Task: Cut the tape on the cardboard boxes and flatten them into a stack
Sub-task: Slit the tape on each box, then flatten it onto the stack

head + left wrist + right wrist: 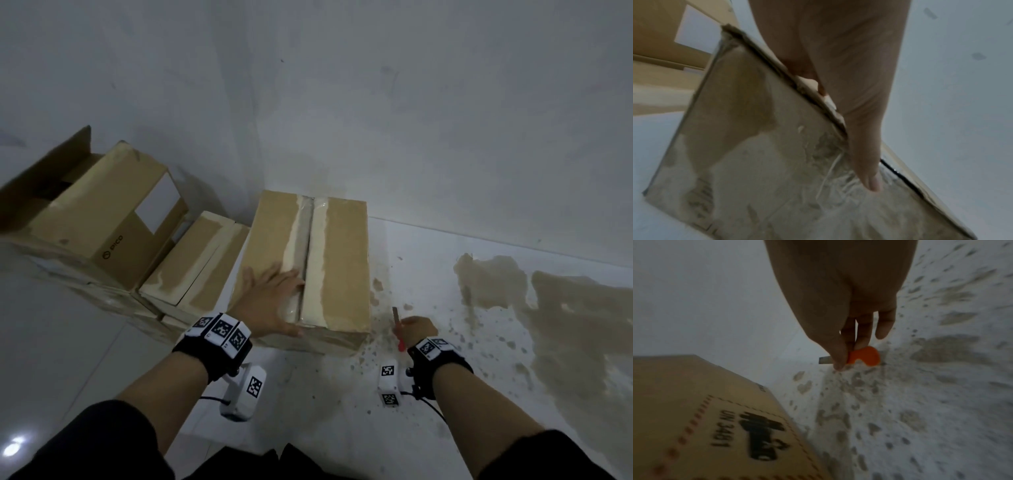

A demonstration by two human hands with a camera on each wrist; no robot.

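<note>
— Where is the box being worked on?

— The closed cardboard box [339, 270] sits on the pale floor [445, 377] in the corner, its far end close to the wall [411, 120]. A strip of clear tape [301, 253] runs along the middle seam of its top, with torn paler paper on both sides.

— And the hands?

— The left hand [270, 301] lies flat on the near left part of the top, fingers spread and straight, fingertips reaching the seam. In the left wrist view its thumb [869, 170] hangs over the near edge against the crinkled taped side. The right hand [416, 332] hovers just beside the box's near right corner, pinching a small orange-handled cutter [861, 356] between thumb and fingers, the blade end sticking out.

— What else is around?

— To the left, a smaller closed box [198, 263] stands beside it, and farther left a big open box [96, 219] with a white label. Brown stains [565, 325] spread over the floor on the right.
</note>
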